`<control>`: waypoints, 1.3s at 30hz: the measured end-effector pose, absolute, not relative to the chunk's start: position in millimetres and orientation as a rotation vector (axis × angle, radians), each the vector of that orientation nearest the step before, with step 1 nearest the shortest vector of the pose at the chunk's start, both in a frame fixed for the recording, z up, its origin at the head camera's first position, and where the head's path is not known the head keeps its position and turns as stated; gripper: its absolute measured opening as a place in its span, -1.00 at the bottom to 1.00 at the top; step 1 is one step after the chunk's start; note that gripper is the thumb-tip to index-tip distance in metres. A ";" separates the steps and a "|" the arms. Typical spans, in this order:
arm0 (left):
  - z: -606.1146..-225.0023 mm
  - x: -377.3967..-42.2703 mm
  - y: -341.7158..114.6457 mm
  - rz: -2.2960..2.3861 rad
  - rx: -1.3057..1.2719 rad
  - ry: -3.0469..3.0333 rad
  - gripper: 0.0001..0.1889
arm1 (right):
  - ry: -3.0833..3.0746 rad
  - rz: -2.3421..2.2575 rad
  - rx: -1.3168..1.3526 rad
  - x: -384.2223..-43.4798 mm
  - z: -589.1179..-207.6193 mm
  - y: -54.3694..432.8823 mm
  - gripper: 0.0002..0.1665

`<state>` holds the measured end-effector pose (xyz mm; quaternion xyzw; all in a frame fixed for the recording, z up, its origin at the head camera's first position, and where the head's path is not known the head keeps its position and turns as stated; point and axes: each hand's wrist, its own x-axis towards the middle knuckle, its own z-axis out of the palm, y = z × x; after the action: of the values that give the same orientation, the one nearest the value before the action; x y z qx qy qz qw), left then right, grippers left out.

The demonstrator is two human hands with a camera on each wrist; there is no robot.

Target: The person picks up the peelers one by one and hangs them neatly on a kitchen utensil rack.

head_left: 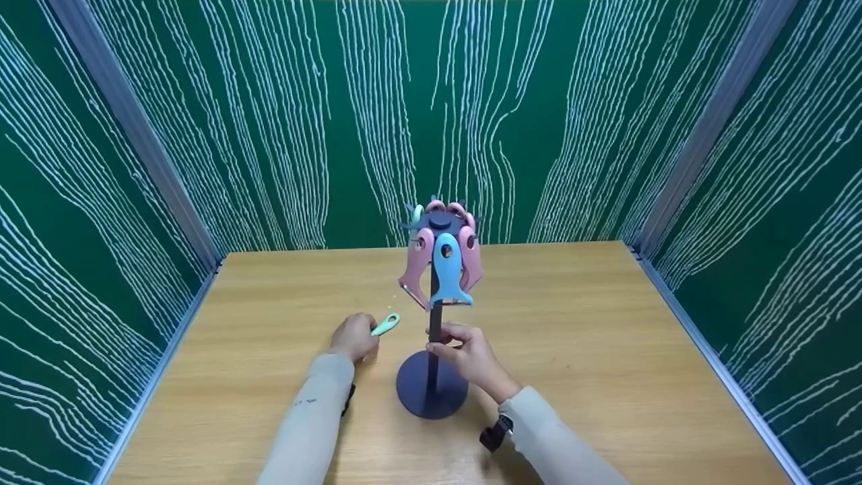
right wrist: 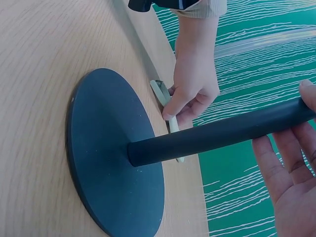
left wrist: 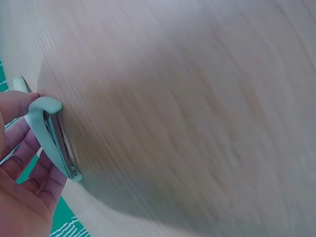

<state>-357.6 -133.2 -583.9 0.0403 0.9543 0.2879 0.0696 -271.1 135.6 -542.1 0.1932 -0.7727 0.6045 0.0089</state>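
Observation:
My left hand (head_left: 355, 337) pinches a mint-green peeler (head_left: 385, 325) low over the table, left of a dark stand. In the left wrist view, the thumb and fingers hold the peeler (left wrist: 47, 104) near its blade end. With thumb and fingers, my right hand (head_left: 475, 357) grips the upright pole (right wrist: 212, 136) of the stand above its round base (head_left: 421, 397). From the hooks at the top hang a blue peeler (head_left: 448, 269), a pink peeler (head_left: 419, 252) on its left and another pink peeler (head_left: 471, 252) on its right. More pink and one mint peeler hang behind, partly hidden.
The wooden table (head_left: 572, 316) is enclosed by green panels (head_left: 431, 121) with pale wavy lines. Grey metal posts (head_left: 128, 121) stand at the back corners. A few tiny pale specks lie behind the peeler in my left hand.

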 end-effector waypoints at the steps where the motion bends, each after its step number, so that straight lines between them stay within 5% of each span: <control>1: -583.1 -356.5 -134.4 0.858 0.129 2.877 -0.87 | -2.416 1.886 0.602 -271.0 -542.1 135.8 -0.75; 39: -531.3 -313.3 -167.0 1.462 0.198 2.832 -0.83 | -2.386 1.902 0.597 -271.1 -542.0 132.4 -0.78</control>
<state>-313.3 -167.0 -531.3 0.0621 0.8866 0.4577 -0.0257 -271.1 132.4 -542.0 0.1921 -0.7673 0.6117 0.0160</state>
